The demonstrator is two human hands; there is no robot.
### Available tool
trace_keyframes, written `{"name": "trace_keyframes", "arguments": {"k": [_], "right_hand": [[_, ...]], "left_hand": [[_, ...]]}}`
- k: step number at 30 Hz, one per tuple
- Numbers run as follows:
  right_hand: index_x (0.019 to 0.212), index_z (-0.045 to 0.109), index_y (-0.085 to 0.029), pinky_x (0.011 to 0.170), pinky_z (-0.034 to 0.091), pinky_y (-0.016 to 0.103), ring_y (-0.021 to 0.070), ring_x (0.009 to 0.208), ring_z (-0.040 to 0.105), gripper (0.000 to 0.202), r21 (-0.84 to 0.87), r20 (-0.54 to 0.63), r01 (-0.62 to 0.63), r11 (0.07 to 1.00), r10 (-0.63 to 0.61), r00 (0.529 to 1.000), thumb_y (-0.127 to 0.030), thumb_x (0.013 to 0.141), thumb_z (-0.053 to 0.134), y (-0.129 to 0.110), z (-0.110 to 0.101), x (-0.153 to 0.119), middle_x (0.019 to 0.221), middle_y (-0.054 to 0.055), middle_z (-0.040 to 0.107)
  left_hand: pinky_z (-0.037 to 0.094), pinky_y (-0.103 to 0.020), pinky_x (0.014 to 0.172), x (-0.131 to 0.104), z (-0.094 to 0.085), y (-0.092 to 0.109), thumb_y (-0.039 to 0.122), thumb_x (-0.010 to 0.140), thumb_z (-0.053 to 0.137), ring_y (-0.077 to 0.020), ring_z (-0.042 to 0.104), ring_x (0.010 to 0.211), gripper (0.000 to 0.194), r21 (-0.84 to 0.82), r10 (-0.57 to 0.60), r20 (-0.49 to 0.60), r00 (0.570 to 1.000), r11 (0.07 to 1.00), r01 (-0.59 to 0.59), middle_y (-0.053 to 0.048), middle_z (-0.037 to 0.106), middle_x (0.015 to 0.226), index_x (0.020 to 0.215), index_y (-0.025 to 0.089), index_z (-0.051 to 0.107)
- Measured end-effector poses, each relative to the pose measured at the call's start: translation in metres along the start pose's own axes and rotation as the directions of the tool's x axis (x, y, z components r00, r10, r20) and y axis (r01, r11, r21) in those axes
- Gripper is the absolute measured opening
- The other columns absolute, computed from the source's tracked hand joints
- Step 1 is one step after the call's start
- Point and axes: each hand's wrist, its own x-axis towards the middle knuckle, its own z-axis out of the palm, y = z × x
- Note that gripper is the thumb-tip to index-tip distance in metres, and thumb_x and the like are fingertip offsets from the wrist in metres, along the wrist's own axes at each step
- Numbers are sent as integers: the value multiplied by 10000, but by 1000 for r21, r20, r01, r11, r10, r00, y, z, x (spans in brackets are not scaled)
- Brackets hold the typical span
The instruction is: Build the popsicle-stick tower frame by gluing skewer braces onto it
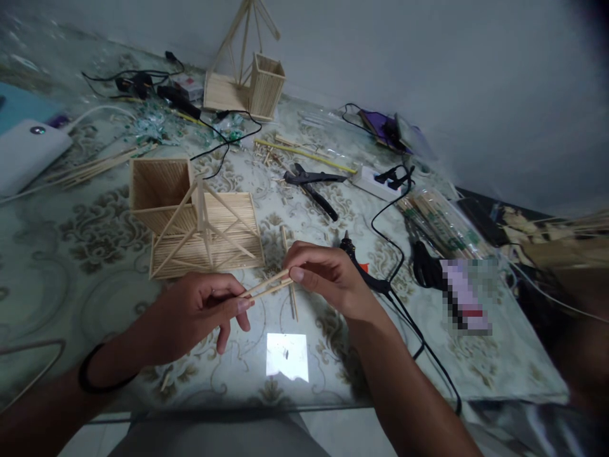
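Two thin wooden sticks [267,285] span the gap between my hands, close together at a narrow angle. My left hand [204,317] pinches their near ends between thumb and fingers. At the far ends, the thumb and fingertips of my right hand [328,279] are closed on the sticks. Below them, more sticks [294,301] lie on the patterned table cover. Just beyond my left hand stands a stick-built model [231,212] with a slatted base, an open square box and slanting struts. A black glue gun [364,266] lies right of my right hand, partly hidden by it.
Black-handled pliers [314,187] lie past my hands, near a white power strip [378,183]. A second stick model [266,86] stands at the back by the wall. Bagged sticks [447,219] lie at right, a white device [31,155] at left. Black cables cross the right side.
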Motion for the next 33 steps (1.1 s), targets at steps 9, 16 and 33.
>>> {"name": "trace_keyframes", "arguments": {"k": [9, 16, 33], "right_hand": [[1002, 863, -220, 758, 547, 330, 184, 836, 664, 259, 132, 103, -41, 990, 28, 994, -462, 1018, 771, 9, -4, -1, 919, 62, 743], [943, 836, -224, 739, 529, 330, 179, 798, 659, 236, 186, 133, -2, 983, -23, 991, -458, 972, 821, 12, -2, 0, 874, 45, 739], [806, 764, -207, 635, 516, 307, 169, 691, 652, 378, 228, 100, -7, 974, -16, 995, -559, 906, 856, 20, 6, 1, 765, 35, 708]], "left_hand": [[409, -211, 469, 1, -1, -1, 475, 1006, 685, -93, 669, 465, 339, -110, -15, 100, 995, 994, 26, -50, 825, 842, 874, 167, 734], [398, -207, 460, -3, -1, 0, 454, 1022, 700, -90, 678, 469, 320, -156, -15, 142, 990, 987, 37, -43, 835, 848, 866, 179, 747], [374, -201, 451, -3, -1, 0, 519, 1004, 694, -101, 679, 473, 373, -135, -41, 154, 987, 989, 62, -67, 838, 855, 881, 169, 736]]}}
